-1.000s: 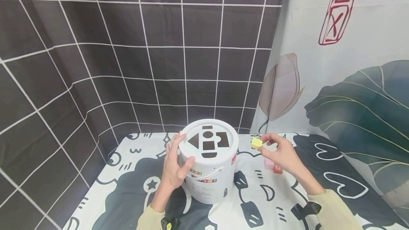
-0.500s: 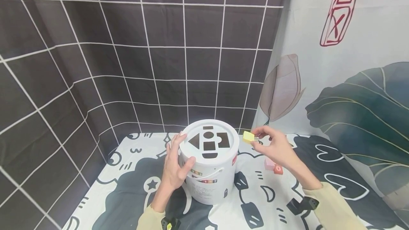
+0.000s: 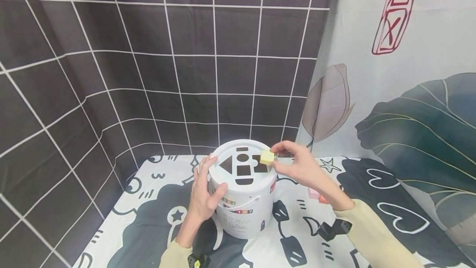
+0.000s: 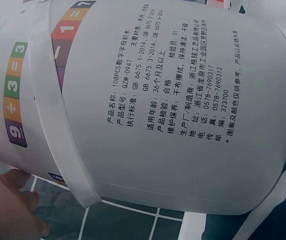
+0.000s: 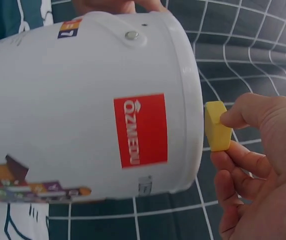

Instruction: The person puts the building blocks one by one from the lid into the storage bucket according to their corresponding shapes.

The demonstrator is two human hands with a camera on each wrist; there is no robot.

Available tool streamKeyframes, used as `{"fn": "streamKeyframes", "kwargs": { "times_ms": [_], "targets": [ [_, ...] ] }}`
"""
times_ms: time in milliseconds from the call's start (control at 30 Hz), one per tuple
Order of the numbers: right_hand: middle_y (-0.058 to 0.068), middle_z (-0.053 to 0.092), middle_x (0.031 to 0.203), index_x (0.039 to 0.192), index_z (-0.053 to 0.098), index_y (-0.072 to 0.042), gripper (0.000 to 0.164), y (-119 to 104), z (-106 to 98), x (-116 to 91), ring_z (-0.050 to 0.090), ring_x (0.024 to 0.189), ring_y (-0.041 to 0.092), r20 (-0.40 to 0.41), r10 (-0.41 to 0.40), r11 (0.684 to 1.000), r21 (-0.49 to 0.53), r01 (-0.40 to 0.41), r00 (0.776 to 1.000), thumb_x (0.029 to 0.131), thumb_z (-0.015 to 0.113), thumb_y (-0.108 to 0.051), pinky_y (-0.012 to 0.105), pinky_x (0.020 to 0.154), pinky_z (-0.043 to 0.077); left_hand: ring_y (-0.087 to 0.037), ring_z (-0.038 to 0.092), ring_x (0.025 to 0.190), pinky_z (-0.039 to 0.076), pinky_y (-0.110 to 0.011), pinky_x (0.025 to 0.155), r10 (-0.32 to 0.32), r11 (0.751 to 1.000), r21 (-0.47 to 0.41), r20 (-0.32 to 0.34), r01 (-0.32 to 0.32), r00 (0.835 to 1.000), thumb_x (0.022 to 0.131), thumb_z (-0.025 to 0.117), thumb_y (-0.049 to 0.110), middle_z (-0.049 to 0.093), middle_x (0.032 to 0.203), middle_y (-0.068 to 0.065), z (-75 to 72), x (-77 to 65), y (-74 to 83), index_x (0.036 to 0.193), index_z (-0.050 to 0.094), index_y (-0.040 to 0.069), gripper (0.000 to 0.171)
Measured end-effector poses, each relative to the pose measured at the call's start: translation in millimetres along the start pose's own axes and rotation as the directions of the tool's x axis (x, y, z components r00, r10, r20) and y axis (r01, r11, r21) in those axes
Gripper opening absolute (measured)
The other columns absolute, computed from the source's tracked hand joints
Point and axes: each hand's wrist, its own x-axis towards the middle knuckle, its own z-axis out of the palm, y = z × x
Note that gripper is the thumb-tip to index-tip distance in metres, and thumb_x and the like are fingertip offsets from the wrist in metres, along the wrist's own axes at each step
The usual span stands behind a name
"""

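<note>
A white lidded bucket [image 3: 238,214] stands upright on the printed cloth. Cut-outs of several shapes pierce its lid [image 3: 226,179], among them a triangle, a circle and a square. My left hand [image 3: 203,193] rests against the bucket's left side, fingers up at the lid's rim and thumb on the front wall. Between thumb and fingertips, my right hand [image 3: 297,164] pinches a yellow square block [image 3: 267,157]. In the head view the block overlaps the large notched cut-out at the lid's right. The right wrist view shows the yellow block [image 5: 217,126] close over the lid, tilted on edge.
Partly behind the right forearm, a pink block [image 3: 313,193] and a red block [image 3: 322,199] lie on the cloth [image 3: 297,214]. A dark gridded curtain [image 3: 193,73] hangs behind, with a pale leaf-patterned one [image 3: 401,94] at the right. The bucket's handle [image 4: 58,110] hangs down its front.
My right hand has carried the yellow block leftward from beside the bucket to over the lid's right part. The left hand and the bucket have stayed in place.
</note>
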Motion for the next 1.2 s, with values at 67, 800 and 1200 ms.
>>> {"fn": "streamKeyframes", "kwargs": {
  "times_ms": [67, 800, 1200],
  "targets": [
    [-0.002, 0.068, 0.096, 0.103, 0.070, -0.008, 0.025, -3, 4, 4, 0.061, 0.091, 0.024, 0.023, -0.007, 1.000, 0.028, 0.006, 1.000, 0.080, 0.076, -0.002, 0.044, 0.085, 0.050, -0.046, 0.029, 0.142, 0.009, -0.071, 0.112, 0.002, 1.000, 0.001, -0.002, -0.002, 1.000, 0.086, 0.059, 0.045, 0.040, 0.154, -0.019, 0.0, -0.1, 0.0, 0.144, 0.046, 0.008, 0.071],
    [-0.006, 0.068, 0.091, 0.098, 0.072, -0.011, 0.022, -19, 30, 23, 0.054, 0.085, 0.020, 0.198, -0.097, 0.995, -0.015, 0.102, 0.975, 0.077, 0.079, -0.008, 0.039, 0.078, 0.044, -0.044, 0.029, 0.143, 0.009, -0.070, 0.113, -0.004, 1.000, 0.013, 0.000, 0.004, 1.000, 0.085, 0.059, 0.044, 0.042, 0.152, -0.019, 0.0, 1.0, 2.9, 0.145, 0.046, 0.008, 0.071],
    [-0.005, 0.066, 0.086, 0.095, 0.072, -0.011, 0.022, -21, 36, 27, 0.053, 0.083, 0.022, 0.217, -0.155, 0.985, -0.045, 0.168, 0.964, 0.074, 0.079, -0.008, 0.036, 0.075, 0.043, -0.047, 0.030, 0.142, 0.010, -0.071, 0.112, 0.006, 1.000, 0.011, -0.002, -0.006, 1.000, 0.086, 0.058, 0.045, 0.042, 0.152, -0.020, -0.5, 0.8, 2.4, 0.144, 0.047, 0.006, 0.070]
  ]
}}
